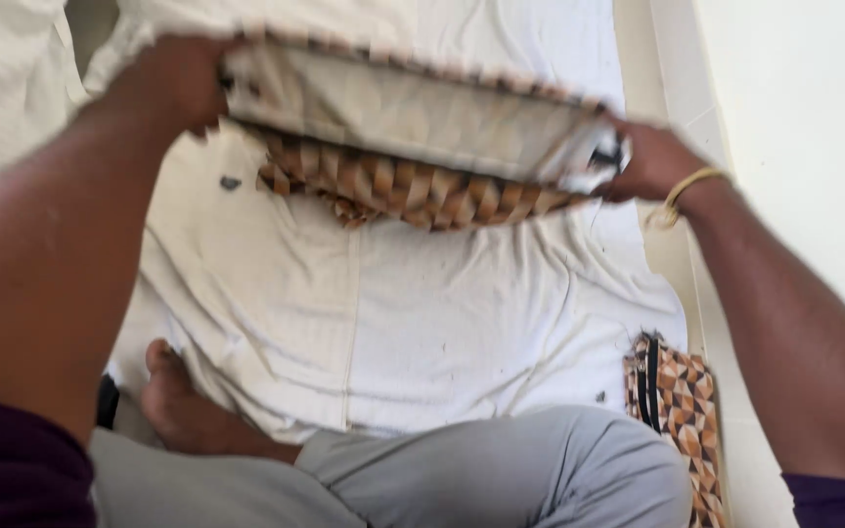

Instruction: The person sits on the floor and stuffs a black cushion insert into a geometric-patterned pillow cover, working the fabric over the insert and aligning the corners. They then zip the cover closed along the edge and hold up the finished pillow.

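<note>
My left hand [170,80] grips the left end of a cushion cover [393,181] with a brown, orange and cream triangle pattern. The cover is turned partly inside out, showing its pale lining [393,112]. My right hand [649,161], with a gold bangle on the wrist, grips the cover's right end. Both hands hold the cover stretched out above a white pillow [393,313] that lies on the floor in front of me. The frame is blurred by motion.
A second cover [682,411] of the same pattern, with a dark zip, lies at the pillow's lower right. My grey-trousered leg [501,469] and bare foot [183,406] rest at the pillow's near edge. A white wall [804,117] runs along the right. More pale fabric [2,78] lies far left.
</note>
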